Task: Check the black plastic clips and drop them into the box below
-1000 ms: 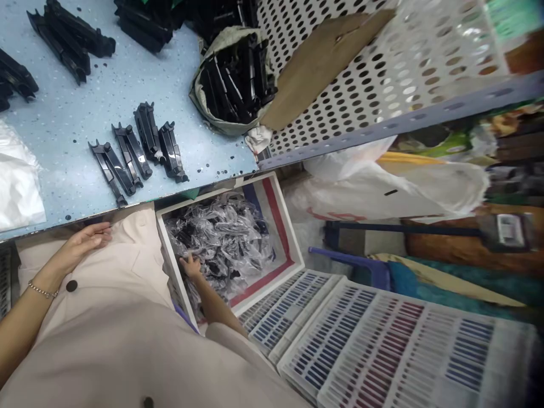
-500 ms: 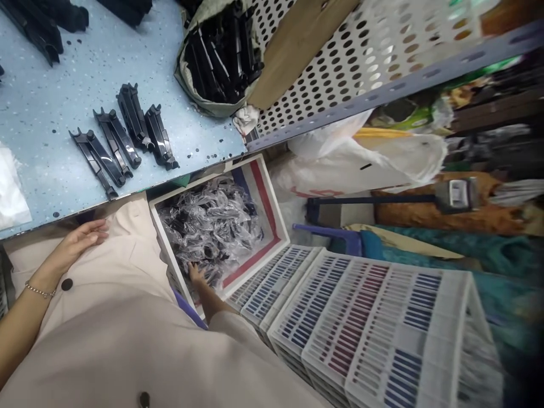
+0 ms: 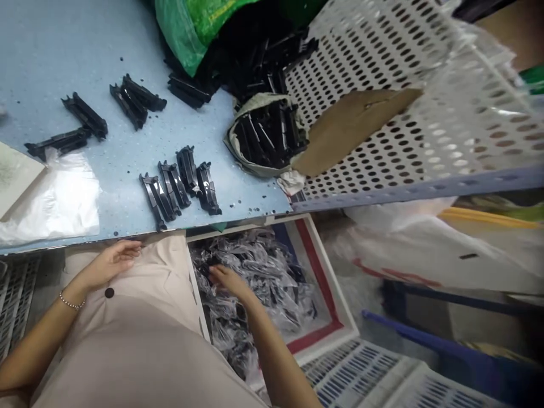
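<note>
My left hand (image 3: pixel 115 260) lies at my lap below the table edge, fingers stretched out and holding nothing. Over a white crate (image 3: pixel 346 317) beside my lap is my right hand (image 3: pixel 227 280), its fingers loosely bent and a little apart. Nothing shows clearly in it; its fingertips are close to a dark part in the crate. Crumpled clear plastic bags (image 3: pixel 272 272) with dark pieces inside fill much of that crate. On the blue speckled table (image 3: pixel 123 204), a row of black plastic parts (image 3: pixel 172 184) lies nearest to my left hand.
More black parts (image 3: pixel 85 116) lie farther back. A cloth sack (image 3: pixel 238 153) holds more beside a perforated white basket (image 3: pixel 365 187) with brown cardboard. Clear plastic bags (image 3: pixel 63 198) lie at left, a green bag (image 3: pixel 182 34) at the back. Slatted crates (image 3: pixel 352 374) stand low at right.
The view has swung left, showing more of the table's back. My right hand has lifted out from the crate's near side and sits higher over the bags. My left hand stays at my lap.
</note>
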The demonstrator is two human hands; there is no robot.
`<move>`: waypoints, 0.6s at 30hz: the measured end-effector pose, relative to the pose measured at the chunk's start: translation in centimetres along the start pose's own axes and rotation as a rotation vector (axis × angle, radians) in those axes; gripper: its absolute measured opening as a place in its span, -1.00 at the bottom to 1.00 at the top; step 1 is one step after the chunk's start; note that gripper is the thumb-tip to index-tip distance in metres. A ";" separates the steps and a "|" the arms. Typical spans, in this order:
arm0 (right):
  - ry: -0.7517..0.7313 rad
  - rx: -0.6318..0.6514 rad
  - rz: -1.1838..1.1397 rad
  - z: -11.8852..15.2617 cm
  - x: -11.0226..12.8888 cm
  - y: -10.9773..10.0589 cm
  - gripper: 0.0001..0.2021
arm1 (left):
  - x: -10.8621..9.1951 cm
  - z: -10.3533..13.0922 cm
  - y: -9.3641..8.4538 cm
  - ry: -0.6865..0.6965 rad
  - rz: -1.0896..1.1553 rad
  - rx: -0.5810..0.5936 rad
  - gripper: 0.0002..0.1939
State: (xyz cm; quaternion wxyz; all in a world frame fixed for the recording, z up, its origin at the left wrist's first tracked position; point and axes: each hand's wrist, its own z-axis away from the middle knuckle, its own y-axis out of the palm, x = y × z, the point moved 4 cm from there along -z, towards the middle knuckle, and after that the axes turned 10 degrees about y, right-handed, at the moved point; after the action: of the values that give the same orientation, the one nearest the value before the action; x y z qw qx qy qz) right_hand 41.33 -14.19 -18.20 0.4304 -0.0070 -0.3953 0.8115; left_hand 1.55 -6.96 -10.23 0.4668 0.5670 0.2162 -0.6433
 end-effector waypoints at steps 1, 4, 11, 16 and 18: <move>-0.075 0.043 -0.040 0.1 2.9 -0.6 -0.62 | -0.9 0.3 0.0 0.023 -0.012 -0.007 -0.47; -0.439 -0.039 -0.111 1.7 13.1 -2.3 -0.58 | -3.3 1.1 -0.6 0.074 -0.099 -0.084 -0.52; -0.693 -0.399 0.431 4.5 27.8 0.8 -0.59 | -8.8 1.7 -7.9 0.308 -0.838 -0.851 -0.76; -0.606 -0.304 0.593 4.3 29.7 1.5 -0.54 | -8.7 -0.3 -8.7 0.265 -1.187 -0.786 -0.69; -0.546 -0.262 0.612 4.2 30.0 0.9 -0.56 | -7.9 -1.2 -8.4 0.206 -1.229 -0.695 -0.75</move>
State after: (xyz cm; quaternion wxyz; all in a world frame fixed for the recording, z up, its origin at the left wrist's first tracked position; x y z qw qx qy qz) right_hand 20.35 4.01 -5.98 0.0449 0.0368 -0.5740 0.8168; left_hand -5.57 0.81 -5.31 0.1506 0.2188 0.7324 -0.6269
